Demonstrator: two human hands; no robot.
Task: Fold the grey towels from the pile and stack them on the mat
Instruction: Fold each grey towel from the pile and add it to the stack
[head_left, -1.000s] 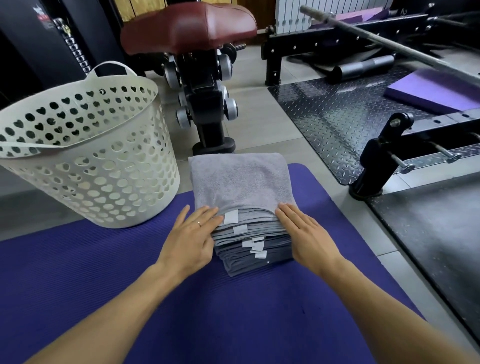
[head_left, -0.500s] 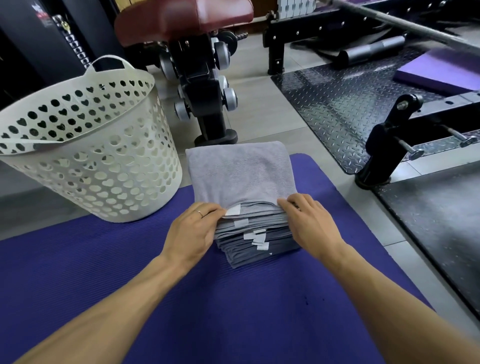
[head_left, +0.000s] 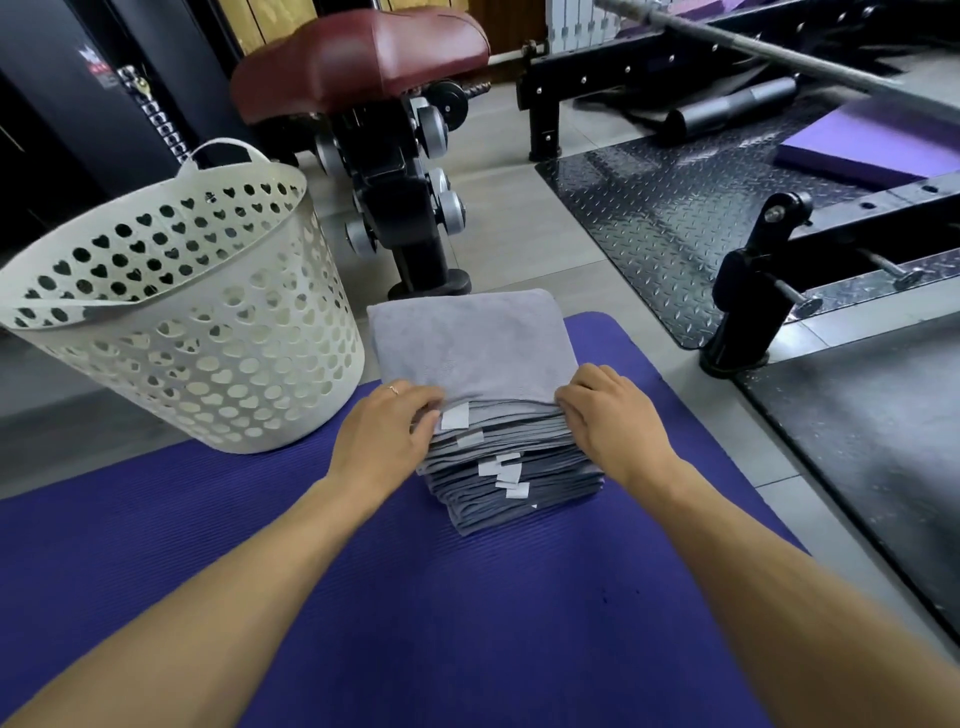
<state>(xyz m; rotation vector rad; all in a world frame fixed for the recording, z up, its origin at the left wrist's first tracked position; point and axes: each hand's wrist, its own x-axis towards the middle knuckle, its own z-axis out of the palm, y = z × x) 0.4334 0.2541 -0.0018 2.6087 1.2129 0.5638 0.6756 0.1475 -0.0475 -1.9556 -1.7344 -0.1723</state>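
Note:
A stack of several folded grey towels (head_left: 472, 353) with white tags along its near side stands on the purple mat (head_left: 363, 597). My left hand (head_left: 384, 436) is at the stack's near left corner, fingers curled round the edge of the upper towels. My right hand (head_left: 608, 421) is at the near right corner, fingers curled into the same upper layers. Both forearms reach in from the bottom of the view.
A white laundry basket (head_left: 171, 332) with heart-shaped holes stands left of the stack, half on the mat. Behind the stack is a weight bench with a dark red seat (head_left: 363, 57). Black steel floor plates (head_left: 675, 208) and a rack foot (head_left: 748, 301) lie to the right.
Both hands went from lying flat against the stack's near corners to curling their fingers into the upper towel edges. The camera view shifted slightly.

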